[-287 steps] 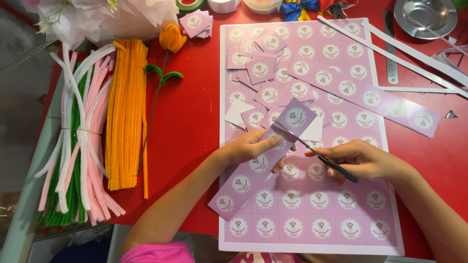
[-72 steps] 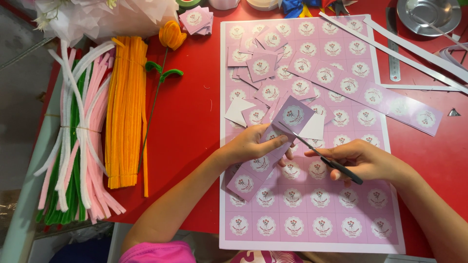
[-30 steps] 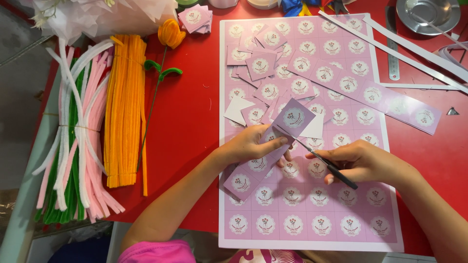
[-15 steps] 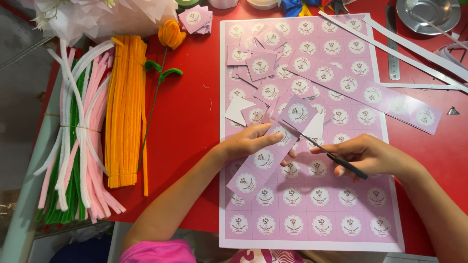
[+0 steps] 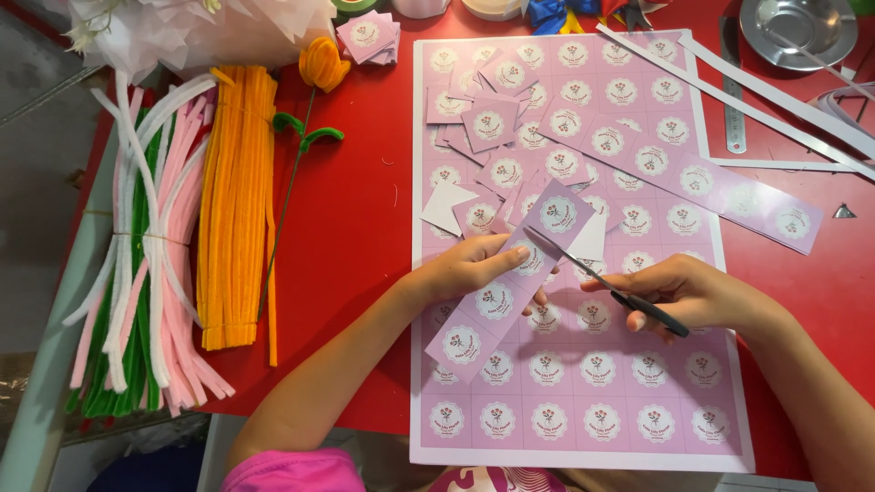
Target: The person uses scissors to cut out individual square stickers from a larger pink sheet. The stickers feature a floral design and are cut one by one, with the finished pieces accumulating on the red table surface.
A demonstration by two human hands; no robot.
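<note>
- I am looking down on a red table top (image 5: pixel 355 228); its left edge is running beside bundles of white, pink and green fuzzy craft stems (image 5: pixel 137 246), with a bundle of orange fuzzy stems (image 5: pixel 239 200) lying just right of them.
- A large lilac sheet printed with round white stickers (image 5: pixel 583 401) is covering the middle of the table, its bottom edge sitting close to the near table edge; bare red is showing between the orange stems and the sheet's left edge.
- My left hand (image 5: pixel 469 271) is pinching a narrow lilac strip of the same stickers (image 5: pixel 506 282), thumb and fingers closed on its middle, holding it slanted above the sheet.
- My right hand (image 5: pixel 697 293) is gripping dark-handled scissors (image 5: pixel 606 282), fingers curled through the handles; the blades are slightly parted and meeting the strip near its upper end.
- Loose cut lilac sticker squares (image 5: pixel 492 128) are piling on the sheet above my hands.
- A steel ruler (image 5: pixel 732 87) and long white paper offcuts (image 5: pixel 775 114) are lying at the top right.
</note>
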